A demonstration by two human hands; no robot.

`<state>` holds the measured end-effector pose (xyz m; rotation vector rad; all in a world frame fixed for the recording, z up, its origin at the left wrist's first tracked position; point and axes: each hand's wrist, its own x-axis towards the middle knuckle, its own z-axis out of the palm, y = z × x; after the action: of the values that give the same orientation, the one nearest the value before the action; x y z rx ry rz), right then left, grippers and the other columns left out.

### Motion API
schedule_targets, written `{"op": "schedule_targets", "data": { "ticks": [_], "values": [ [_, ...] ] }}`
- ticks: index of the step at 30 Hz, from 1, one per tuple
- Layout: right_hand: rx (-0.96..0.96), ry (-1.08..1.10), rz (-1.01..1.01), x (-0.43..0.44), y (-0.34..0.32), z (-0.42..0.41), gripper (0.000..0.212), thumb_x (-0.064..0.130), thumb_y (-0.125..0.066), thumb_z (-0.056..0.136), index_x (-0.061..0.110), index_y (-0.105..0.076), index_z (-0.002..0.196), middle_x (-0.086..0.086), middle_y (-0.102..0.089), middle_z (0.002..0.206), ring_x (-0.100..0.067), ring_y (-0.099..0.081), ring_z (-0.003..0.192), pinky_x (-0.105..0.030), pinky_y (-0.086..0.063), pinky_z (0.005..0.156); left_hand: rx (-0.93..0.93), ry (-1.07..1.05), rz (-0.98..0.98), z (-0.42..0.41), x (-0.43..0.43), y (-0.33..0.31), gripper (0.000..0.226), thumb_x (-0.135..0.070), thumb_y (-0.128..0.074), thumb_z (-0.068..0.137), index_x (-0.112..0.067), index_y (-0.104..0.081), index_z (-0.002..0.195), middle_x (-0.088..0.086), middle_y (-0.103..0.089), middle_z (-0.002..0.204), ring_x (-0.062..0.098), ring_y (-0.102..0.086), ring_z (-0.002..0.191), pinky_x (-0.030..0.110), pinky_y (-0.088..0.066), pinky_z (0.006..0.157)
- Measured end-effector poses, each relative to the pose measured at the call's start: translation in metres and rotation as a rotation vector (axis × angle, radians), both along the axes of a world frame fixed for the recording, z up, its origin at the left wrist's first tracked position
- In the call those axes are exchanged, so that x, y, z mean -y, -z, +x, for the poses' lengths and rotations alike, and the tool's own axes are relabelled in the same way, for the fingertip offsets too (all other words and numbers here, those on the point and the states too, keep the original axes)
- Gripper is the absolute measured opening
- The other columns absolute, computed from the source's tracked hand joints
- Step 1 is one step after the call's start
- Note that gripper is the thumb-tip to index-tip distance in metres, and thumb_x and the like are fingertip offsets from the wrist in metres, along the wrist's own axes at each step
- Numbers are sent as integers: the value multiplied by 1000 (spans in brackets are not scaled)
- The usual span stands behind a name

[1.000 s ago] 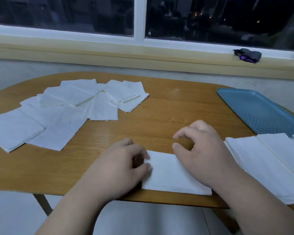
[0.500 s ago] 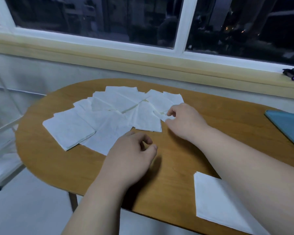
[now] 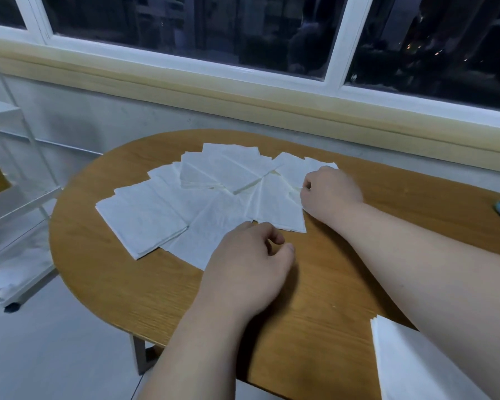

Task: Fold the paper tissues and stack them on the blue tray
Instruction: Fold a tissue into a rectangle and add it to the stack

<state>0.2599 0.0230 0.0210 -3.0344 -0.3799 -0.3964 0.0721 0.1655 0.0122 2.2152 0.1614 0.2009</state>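
Tissues point(image 3: 214, 192) fan out; right hand point(image 3: 331, 192) pinches their right edge, left hand point(image 3: 246, 267) nearby.

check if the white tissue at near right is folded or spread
Folded: the white paper tissue shows stacked layers along its left edge.

Dim, bluish light; soft wide-angle bowing.

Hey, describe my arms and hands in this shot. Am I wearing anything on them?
The left forearm and right forearm are bare as far as the frame reaches, with no sleeve or cuff in view. The left hand and right hand are ungloved. No watch, bracelet or ring shows on the sides facing the camera.
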Motion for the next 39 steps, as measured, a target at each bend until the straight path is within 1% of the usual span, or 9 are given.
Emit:
{"op": "schedule_targets", "data": {
  "ticks": [5, 9, 17, 19, 21, 23, 26, 30, 39],
  "values": [
    [28, 20, 118, 12, -8, -8, 29, 10, -43, 88, 16, -52, 60, -1, -52, 69, -26, -52, 66, -29, -28, 49, 9, -2, 4, 0, 4, 0, 13, -47, -58, 89, -35, -63, 90, -14, -55, 93, 1, -56, 87, 23, -45, 73],
    [67, -27, 288, 30, -27, -38, 21, 21, -51, 95, 22, -67, 82, 7, -59, 89, -19, -56, 83, -31, -39, 61, 38, -5, 7, -3, 7, 0, 16, -46, -58, 90, -38, -62, 103, -18, -51, 101, 1, -52, 99, 21, -41, 76],
    [5, -114, 737, 90, -57, -176, 13, 23, -68, 90, 32, -70, 80, 21, -67, 78, -1, -61, 75, -12, -44, 58, 176, 77, -72, -16, 27, -9, 78, -46, -65, 86, -44, -23, 151, -20, -23, 157, 0, -14, 146, 27, -26, 111],
    [-59, -97, 813, 107, -60, -210, 14, 21, -68, 89, 31, -71, 80, 18, -68, 77, -1, -62, 74, -11, -46, 59, 159, 144, -196, -25, 36, -15, 83, -44, -70, 84, -52, -20, 150, -32, -35, 148, -7, -31, 138, 24, -33, 111],
    [-109, -65, 880, 127, -57, -238, 16, 19, -68, 89, 29, -71, 77, 13, -69, 72, -4, -63, 69, -12, -47, 56, 123, 223, -288, -36, 47, -22, 74, -39, -71, 86, -63, -27, 141, -39, -60, 105, -14, -57, 100, 10, -43, 83],
    [-133, 0, 998, 146, -50, -257, 19, 17, -67, 90, 26, -71, 73, 5, -69, 66, -11, -62, 61, -15, -46, 51, 104, 305, -260, -48, 57, -27, 65, -33, -70, 88, -68, -36, 132, -18, -62, 74, 1, -59, 71, 14, -44, 64],
    [-140, 109, 1123, 167, -35, -274, 15, 18, -65, 91, 27, -71, 82, -1, -67, 64, -23, -61, 62, -21, -47, 52, 78, 376, -214, -60, 73, -25, 64, -30, -72, 88, -72, -42, 126, -9, -54, 69, 7, -52, 62, 16, -44, 59],
    [-141, 117, 1035, 184, -15, -285, 24, 18, -67, 90, 37, -62, 104, -2, -55, 71, -8, -50, 56, -21, -44, 56, 57, 376, -103, -67, 94, -12, 51, -35, -70, 88, -71, -51, 119, -6, -37, 62, 4, -40, 56, 15, -35, 54],
    [-60, 165, 711, 205, 8, -284, 26, 25, -53, 96, 39, -47, 117, 10, -53, 75, -10, -54, 68, -37, -51, 67, 2, 337, -33, -73, 122, 4, 15, -30, -68, 92, -43, -75, 96, -25, -66, 74, -7, -60, 72, 10, -39, 65]
  ]
}}
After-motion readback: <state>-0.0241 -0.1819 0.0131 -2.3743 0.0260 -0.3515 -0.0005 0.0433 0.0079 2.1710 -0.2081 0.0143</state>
